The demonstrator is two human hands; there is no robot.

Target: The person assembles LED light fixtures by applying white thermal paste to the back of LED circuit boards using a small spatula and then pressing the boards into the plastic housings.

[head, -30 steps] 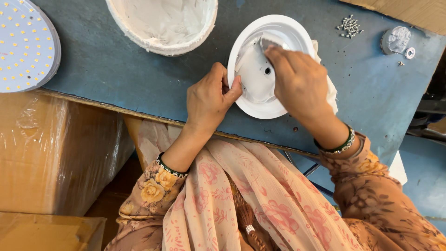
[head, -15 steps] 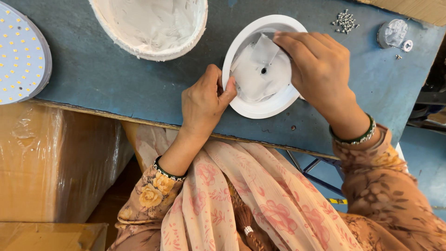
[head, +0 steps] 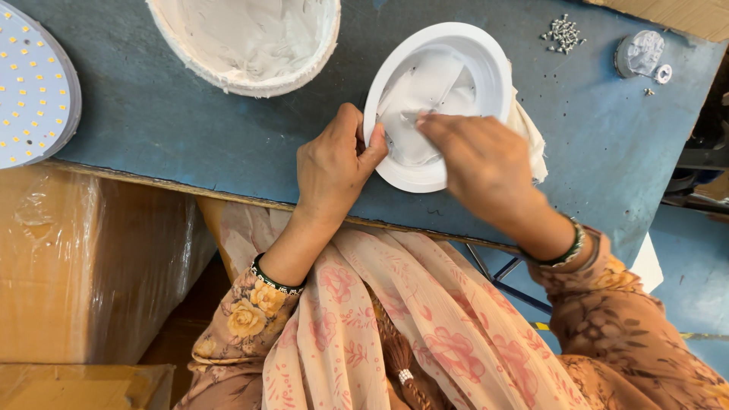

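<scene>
Table: a blue-grey worktop [head: 190, 137] with a worn front edge, carrying everything below.
Paste bowl: a wide white bowl [head: 247, 42] smeared with whitish paste, at the far edge, well apart from both hands.
LED panel: a round white disc [head: 30, 83] studded with small yellow diodes, at the far left, partly out of view.
Lamp housing: a white round housing [head: 440, 99] near the table's front edge, resting on a pale cloth [head: 531, 133]; its inside is largely coated with white paste, though whether the coat is complete cannot be told.
Right hand: the right hand [head: 486, 163] is blurred, fingers stretched loosely, fingertips pressed into the paste inside the housing — it grips nothing that can be made out.
Left hand: the left hand [head: 334, 163] is curled round the housing's near-left rim, thumb on the rim, steadying it.
Round part: a small grey disc [head: 642, 52] at the far right.
Screws: a little heap [head: 563, 32] beyond the housing, untouched.
Change: half a second ago the right hand reached over the far-right rim; now it comes in from the near side — the housing sits slightly turned.
</scene>
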